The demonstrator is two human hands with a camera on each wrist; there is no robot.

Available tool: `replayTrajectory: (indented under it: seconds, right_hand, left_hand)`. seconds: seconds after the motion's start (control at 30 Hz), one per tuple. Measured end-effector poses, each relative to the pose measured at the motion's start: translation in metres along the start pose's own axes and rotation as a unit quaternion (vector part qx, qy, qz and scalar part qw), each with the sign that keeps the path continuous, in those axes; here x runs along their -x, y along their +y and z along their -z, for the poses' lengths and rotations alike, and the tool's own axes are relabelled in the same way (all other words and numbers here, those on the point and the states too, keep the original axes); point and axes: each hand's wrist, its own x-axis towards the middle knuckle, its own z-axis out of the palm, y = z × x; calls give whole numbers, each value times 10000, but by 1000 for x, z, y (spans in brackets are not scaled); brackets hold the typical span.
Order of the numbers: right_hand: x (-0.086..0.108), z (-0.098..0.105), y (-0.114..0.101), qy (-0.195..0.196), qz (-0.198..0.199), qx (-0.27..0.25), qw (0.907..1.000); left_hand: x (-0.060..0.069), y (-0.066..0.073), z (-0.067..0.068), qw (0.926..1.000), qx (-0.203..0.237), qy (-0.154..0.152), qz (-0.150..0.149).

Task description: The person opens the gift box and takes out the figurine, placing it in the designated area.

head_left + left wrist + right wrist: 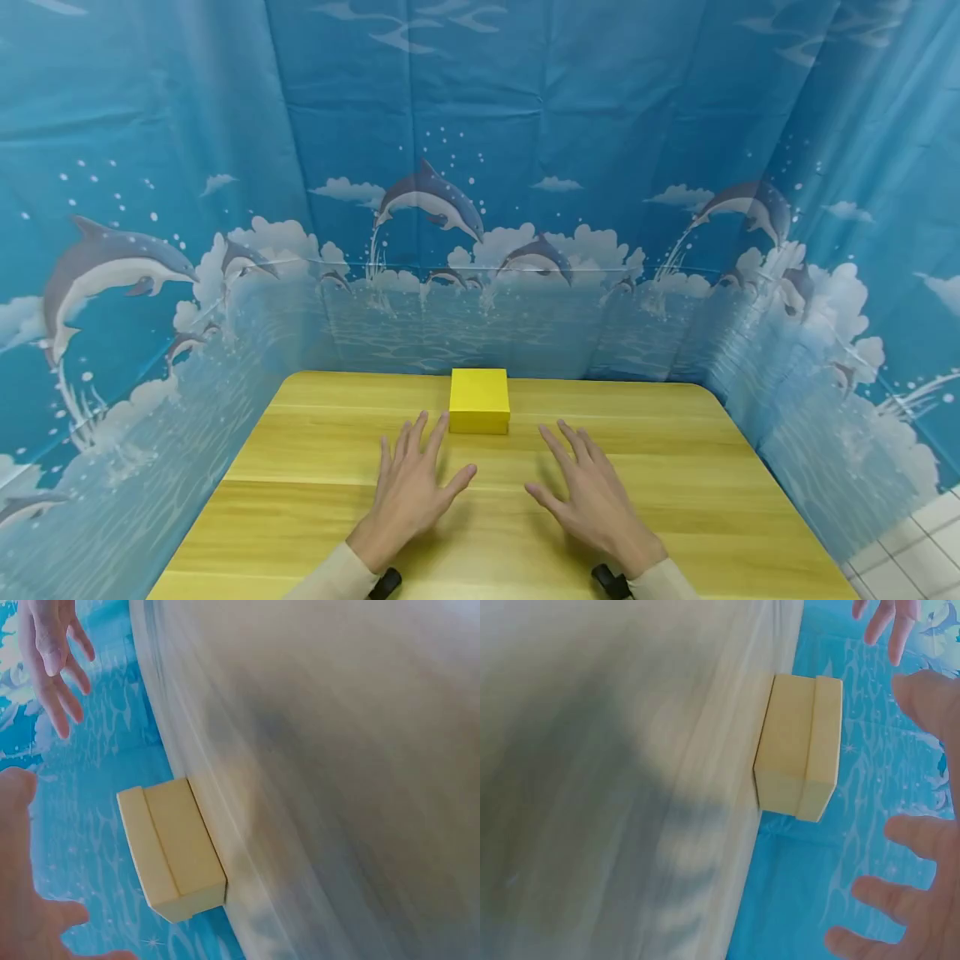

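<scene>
A yellow lidded box (pixel 479 402) stands on the wooden table near its far edge; its lid line shows in both wrist views. My left hand (pixel 412 492) hovers over the table in front of the box and to its left, fingers spread and holding nothing. On the other side, my right hand (pixel 592 500) is also spread, apart from the box, with nothing in its grasp. The left wrist view shows the box (pixel 176 851) beyond the left fingers (pixel 56 919). In the right wrist view the box (pixel 799 746) sits left of the right fingers (pixel 922 836).
The light wood-grain table (pixel 315 467) has rounded far corners. A blue curtain (pixel 480 108) printed with dolphins and clouds surrounds it at the back and sides. White floor tiles (pixel 918 550) show at the lower right. A black strap piece (pixel 386 583) is at the left wrist.
</scene>
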Motion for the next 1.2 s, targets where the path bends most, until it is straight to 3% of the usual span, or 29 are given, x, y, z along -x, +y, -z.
replayTrajectory:
  seconds: [0.27,0.57,0.87,1.2]
  right_hand:
    - [-31,-11,-3,-136,-13,-533,9985]
    - [-55,-19,0,-402,-244,-1152,9922]
    - [-77,-34,-1,-537,-328,-1831,9811]
    - [-96,-47,-7,-569,-360,-2255,9719]
  left_hand:
    - [-29,-6,-6,9965,812,172,66]
    - [-57,-8,-14,9845,1721,-145,294]
    - [-76,-11,-24,9781,2066,-235,132]
    - [-95,-19,-32,9742,2201,-449,199]
